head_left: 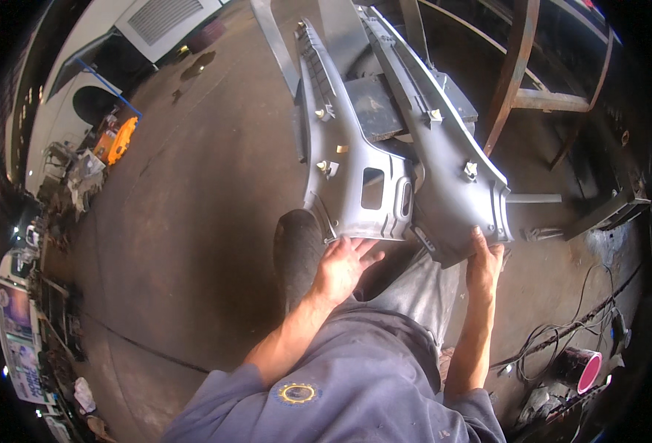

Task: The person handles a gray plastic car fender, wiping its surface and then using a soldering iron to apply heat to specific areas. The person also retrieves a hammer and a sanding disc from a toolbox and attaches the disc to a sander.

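Two grey moulded vehicle trim panels lie side by side in front of me, their inner sides up with pale clips on them. The left trim panel [343, 177] has a squarish cut-out and a smaller slot near its wide lower end. My left hand [340, 272] is at that lower edge, fingers apart and touching it; some fingertips are hidden. The right trim panel [455, 181] is longer and flares toward me. My right hand [484, 262] grips its near right corner, thumb on top and the other fingers out of sight beneath.
Under the panels are a dark flat seat-like piece [374, 107] and metal legs. A rusty metal frame [514, 74] stands at far right. Cables [588, 317] and a bucket with a pink inside [589, 371] are at lower right. An orange part [123, 140] lies far left near a white vehicle [90, 44].
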`<state>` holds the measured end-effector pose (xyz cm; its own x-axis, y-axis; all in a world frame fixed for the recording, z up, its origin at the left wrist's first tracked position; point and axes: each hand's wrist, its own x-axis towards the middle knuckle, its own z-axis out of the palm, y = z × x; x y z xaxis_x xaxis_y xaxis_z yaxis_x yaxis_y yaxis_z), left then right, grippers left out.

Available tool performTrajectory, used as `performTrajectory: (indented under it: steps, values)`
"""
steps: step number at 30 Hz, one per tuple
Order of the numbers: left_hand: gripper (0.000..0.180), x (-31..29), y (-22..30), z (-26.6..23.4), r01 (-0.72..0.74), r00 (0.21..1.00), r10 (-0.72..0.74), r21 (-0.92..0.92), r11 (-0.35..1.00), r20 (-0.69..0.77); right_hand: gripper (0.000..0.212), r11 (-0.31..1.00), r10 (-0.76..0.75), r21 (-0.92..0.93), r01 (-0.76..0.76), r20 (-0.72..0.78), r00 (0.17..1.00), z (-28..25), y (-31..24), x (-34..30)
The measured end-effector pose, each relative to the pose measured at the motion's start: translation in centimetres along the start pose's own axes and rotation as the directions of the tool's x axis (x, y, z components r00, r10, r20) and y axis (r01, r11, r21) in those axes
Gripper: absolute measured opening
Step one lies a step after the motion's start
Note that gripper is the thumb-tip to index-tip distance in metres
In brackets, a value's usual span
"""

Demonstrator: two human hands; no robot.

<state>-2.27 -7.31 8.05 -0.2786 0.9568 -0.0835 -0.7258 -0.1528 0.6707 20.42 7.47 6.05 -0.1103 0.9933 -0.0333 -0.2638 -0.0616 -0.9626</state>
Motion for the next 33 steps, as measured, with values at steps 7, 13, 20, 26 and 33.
performTrajectory:
  steps: [7,13,20,26,33]
  values:
    - [0.041,1.7,-0.5,0.7,-0.125,0.965,0.122,0.002,0.992,-0.233,0.029,0.922,0.035,0.382,-0.060,0.072,0.997,-0.1,-2.8,1.4]
    - [0.038,1.3,-0.2,1.8,-0.180,0.898,0.243,0.199,0.963,-0.366,0.028,0.873,0.072,0.471,-0.125,0.129,0.989,-1.4,-0.7,1.5]
    - [0.035,1.1,-0.3,2.9,-0.186,0.850,0.320,0.331,0.925,-0.418,0.022,0.837,0.133,0.519,-0.172,0.112,0.985,-1.6,2.6,1.4]
    - [0.037,0.7,-1.2,4.6,-0.127,0.824,0.488,0.747,0.653,-0.287,0.020,0.819,0.133,0.544,-0.181,0.126,0.983,-1.6,3.3,1.9]
    - [0.034,0.9,-3.3,3.0,-0.174,0.835,0.422,0.558,0.812,-0.353,0.015,0.806,0.129,0.560,-0.192,0.150,0.980,-2.3,4.6,2.5]
